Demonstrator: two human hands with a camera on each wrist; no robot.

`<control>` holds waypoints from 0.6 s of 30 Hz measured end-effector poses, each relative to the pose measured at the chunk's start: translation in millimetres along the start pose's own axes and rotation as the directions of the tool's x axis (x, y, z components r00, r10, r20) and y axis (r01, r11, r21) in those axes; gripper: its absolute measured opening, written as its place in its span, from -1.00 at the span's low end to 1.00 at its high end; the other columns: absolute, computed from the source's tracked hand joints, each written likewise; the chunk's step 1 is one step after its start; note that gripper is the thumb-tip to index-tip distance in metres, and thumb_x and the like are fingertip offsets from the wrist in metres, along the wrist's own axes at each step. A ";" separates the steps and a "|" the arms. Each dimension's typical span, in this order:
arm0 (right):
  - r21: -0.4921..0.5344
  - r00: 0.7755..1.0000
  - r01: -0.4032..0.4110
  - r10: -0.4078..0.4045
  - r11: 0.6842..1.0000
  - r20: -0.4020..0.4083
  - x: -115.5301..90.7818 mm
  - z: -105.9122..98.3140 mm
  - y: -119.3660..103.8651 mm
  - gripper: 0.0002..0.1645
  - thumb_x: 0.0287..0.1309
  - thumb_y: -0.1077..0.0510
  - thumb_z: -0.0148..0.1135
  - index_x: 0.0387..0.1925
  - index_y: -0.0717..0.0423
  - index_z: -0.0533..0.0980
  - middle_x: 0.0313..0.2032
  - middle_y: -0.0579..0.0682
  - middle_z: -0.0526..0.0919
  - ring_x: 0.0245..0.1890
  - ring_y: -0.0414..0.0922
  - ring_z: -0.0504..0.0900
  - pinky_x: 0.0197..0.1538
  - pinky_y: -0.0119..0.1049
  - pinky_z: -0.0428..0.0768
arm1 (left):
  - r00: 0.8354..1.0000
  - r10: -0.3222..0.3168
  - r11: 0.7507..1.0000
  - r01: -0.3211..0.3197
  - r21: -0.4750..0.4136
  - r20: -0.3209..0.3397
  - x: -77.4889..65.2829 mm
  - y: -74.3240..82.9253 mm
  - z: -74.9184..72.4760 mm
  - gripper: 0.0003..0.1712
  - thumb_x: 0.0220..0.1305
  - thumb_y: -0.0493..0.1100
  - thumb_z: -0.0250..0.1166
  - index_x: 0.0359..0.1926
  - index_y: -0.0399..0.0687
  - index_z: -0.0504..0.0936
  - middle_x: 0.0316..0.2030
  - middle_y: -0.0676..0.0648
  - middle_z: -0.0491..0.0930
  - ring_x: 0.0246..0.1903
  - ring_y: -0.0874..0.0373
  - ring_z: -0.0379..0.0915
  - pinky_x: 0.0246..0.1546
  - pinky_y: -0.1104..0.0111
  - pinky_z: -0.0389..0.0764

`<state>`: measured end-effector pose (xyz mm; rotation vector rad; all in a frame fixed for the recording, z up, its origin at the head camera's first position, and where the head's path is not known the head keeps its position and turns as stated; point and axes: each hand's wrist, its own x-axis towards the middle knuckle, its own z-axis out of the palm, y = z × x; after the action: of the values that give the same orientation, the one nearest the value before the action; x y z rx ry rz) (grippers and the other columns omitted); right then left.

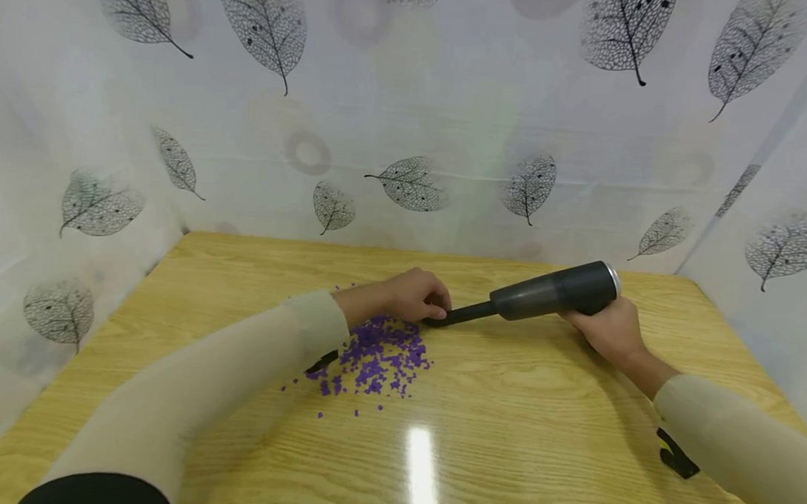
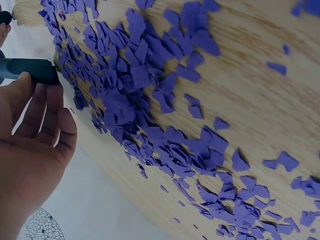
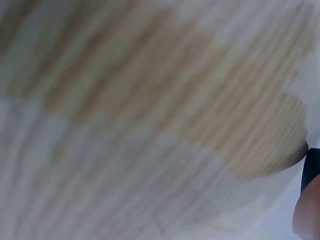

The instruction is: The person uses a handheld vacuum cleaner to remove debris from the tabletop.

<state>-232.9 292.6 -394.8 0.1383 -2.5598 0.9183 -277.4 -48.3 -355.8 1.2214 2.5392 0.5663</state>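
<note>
A dark handheld vacuum cleaner (image 1: 555,291) slants over the right half of the table, its slim nozzle (image 1: 469,312) pointing left. My right hand (image 1: 613,335) grips the vacuum at its wide end. At the nozzle's far end my left hand (image 1: 417,295) pinches the tip between thumb and fingers; the left wrist view shows the thumb and fingertips against the black end of the nozzle (image 2: 44,72). Close to that tip lies a spread of small purple scraps (image 1: 380,347), thickest in its middle. In the right wrist view only a fingertip (image 3: 307,217) and a dark bit of the vacuum (image 3: 311,167) show.
The wood-grain table (image 1: 517,426) reaches back to a pale curtain (image 1: 461,120) printed with leaves, which also hangs at both sides. Some stray scraps (image 1: 321,414) lie toward the front. Dark wrist gear (image 1: 677,454) shows under the right sleeve.
</note>
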 end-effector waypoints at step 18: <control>0.008 0.999 0.014 -0.014 1.000 0.049 0.4 1.1 -5.9 -0.59 -0.18 0.03 0.41 -0.36 0.24 0.50 -0.48 0.12 0.58 -0.53 -0.21 0.43 -0.39 -0.16 0.45 | 0.997 0.052 0.995 -0.047 -0.090 0.055 -10.7 2.3 2.6 -0.91 0.21 -0.12 0.22 -0.28 0.02 0.62 -0.41 0.13 0.58 -0.41 0.34 0.46 -0.28 0.48 0.50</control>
<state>-232.3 287.3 -391.9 0.1831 -2.5974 0.9306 -268.3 -54.9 -356.3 1.2539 2.4153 0.6391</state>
